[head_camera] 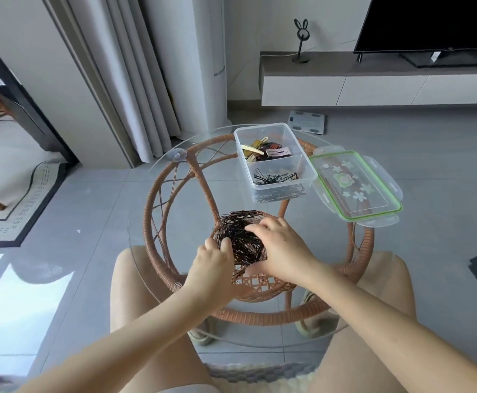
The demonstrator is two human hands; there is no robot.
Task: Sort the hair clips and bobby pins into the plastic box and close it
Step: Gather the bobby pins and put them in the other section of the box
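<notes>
A heap of dark bobby pins [238, 235] lies in a small woven basket [260, 285] on the round glass table [158, 211]. My left hand [211, 260] and my right hand [281, 248] cup the heap from either side, fingers curled into the pins. Further back stands the clear plastic box [305, 163], open, with two compartments. Its far compartment holds coloured hair clips [262, 153]; its near one holds a few black bobby pins [274, 178]. The box's lid [356, 185], clear with a green seal and flower print, lies flat to its right.
The table has a wicker ring frame [149, 222] under the glass, and a suction cup [176, 156] sits at its far left edge. My knees are against the near rim. A bathroom scale [306, 121] lies on the floor behind the table.
</notes>
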